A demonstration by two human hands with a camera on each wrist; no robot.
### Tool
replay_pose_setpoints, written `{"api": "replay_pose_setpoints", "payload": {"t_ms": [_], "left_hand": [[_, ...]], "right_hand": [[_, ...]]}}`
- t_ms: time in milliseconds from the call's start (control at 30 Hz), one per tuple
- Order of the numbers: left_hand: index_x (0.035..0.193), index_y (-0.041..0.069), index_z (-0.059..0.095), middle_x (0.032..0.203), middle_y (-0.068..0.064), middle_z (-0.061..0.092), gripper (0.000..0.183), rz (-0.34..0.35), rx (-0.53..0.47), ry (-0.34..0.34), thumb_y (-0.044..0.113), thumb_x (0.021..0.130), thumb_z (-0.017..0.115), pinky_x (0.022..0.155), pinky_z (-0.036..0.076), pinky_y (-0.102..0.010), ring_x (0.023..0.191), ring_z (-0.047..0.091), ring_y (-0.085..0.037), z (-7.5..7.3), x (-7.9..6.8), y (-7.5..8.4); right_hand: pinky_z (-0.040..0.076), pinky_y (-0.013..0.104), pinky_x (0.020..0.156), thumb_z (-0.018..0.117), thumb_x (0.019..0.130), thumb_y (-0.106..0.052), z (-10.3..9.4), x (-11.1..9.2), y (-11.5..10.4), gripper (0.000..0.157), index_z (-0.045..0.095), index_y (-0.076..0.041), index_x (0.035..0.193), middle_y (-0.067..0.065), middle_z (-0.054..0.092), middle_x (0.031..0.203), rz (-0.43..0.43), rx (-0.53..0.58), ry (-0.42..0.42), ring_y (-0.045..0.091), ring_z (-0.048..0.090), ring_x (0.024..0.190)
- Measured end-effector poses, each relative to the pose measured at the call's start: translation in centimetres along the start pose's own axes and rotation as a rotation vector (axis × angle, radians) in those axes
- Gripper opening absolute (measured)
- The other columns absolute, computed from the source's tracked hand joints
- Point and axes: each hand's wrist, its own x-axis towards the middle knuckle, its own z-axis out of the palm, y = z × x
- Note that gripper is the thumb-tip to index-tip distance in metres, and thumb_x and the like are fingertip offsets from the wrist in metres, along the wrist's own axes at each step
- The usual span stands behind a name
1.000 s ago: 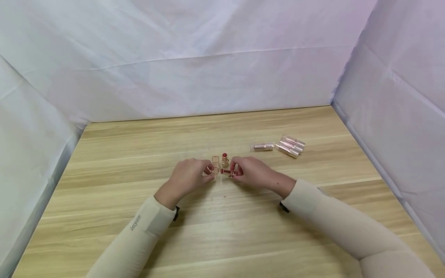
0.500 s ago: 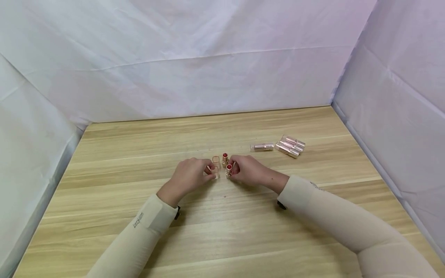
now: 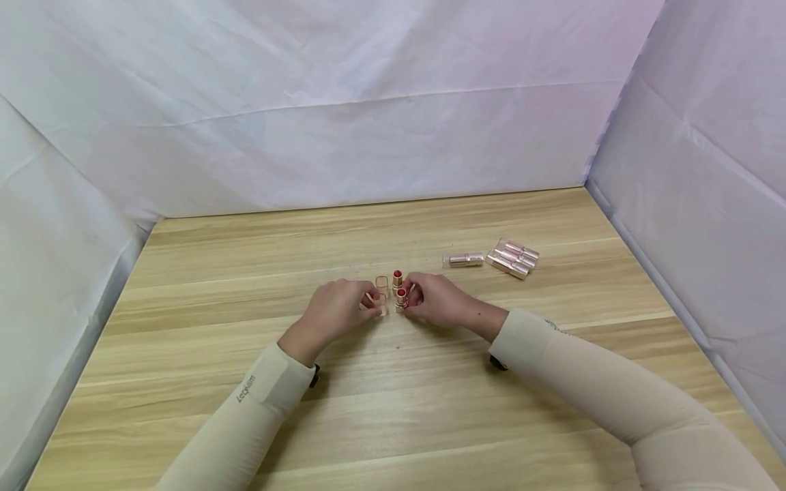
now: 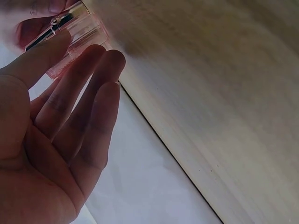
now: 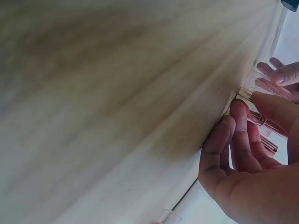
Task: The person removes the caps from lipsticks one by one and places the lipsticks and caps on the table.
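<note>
In the head view my left hand point(image 3: 334, 308) pinches a clear lipstick cap point(image 3: 383, 310) with a pink-edged opening between thumb and fingertips. A second clear cap point(image 3: 382, 281) stands right behind it. My right hand point(image 3: 442, 300) holds an uncapped red lipstick point(image 3: 402, 298) upright by its gold base, thumb and fingertips low on it, close to the table. Just behind it another uncapped lipstick point(image 3: 398, 278) stands upright. From the left wrist, the clear caps point(image 4: 88, 35) show past my thumb and forefinger. My fingers partly hide the held lipstick point(image 5: 245, 93) in the right wrist view.
To the back right, a capped lipstick point(image 3: 464, 260) lies on its side, beside a cluster of several more capped lipsticks point(image 3: 513, 258). The wood-grain table point(image 3: 393, 409) is bounded by white cloth point(image 3: 368, 150) at the back and sides.
My right hand has turned the red lipstick from lying sideways to upright, then shifted it slightly left, in front of the other uncapped one. My left hand stays at the clear cap.
</note>
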Motion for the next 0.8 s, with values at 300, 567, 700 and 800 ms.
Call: {"api": "replay_pose_setpoints", "payload": {"t_ms": [300,567,700,800], "left_hand": [[0.102,0.02,0.074,0.089,0.009,0.077,0.02,-0.012,-0.013,-0.009,0.03,0.086,0.079,0.076,0.053,-0.036,0.086,0.071,-0.008,0.1,0.3,-0.1],[0.097,0.019,0.074,0.088,0.008,0.076,0.016,-0.016,-0.014,0.003,0.028,0.086,0.08,0.075,0.052,-0.035,0.085,0.071,-0.009,0.3,0.1,-0.2],[0.094,0.019,0.072,0.088,0.007,0.076,0.014,-0.011,-0.001,0.009,0.027,0.086,0.08,0.074,0.052,-0.034,0.084,0.071,-0.01,0.2,0.1,-0.4],[0.093,0.019,0.072,0.088,0.007,0.076,0.014,-0.013,0.006,0.002,0.028,0.086,0.08,0.074,0.052,-0.034,0.084,0.07,-0.01,0.3,0.0,-0.5]], "right_hand": [[0.052,0.028,0.072,0.074,0.088,-0.009,-1.7,-0.6,0.8,0.025,0.064,-0.009,0.111,0.003,0.064,0.092,0.058,-0.124,0.012,0.015,0.06,0.082],[0.052,0.041,0.075,0.069,0.088,-0.01,-6.0,-1.1,2.7,0.024,0.07,-0.007,0.111,0.013,0.064,0.101,0.045,-0.482,0.257,0.029,0.059,0.093],[0.052,0.044,0.076,0.072,0.089,-0.014,-7.4,-1.1,3.8,0.027,0.068,-0.008,0.115,0.015,0.063,0.105,0.099,-0.559,0.286,0.033,0.059,0.098],[0.052,0.044,0.078,0.072,0.09,-0.013,-7.8,-1.0,4.4,0.03,0.068,-0.007,0.119,0.015,0.064,0.108,0.13,-0.572,0.267,0.034,0.06,0.1]]}}
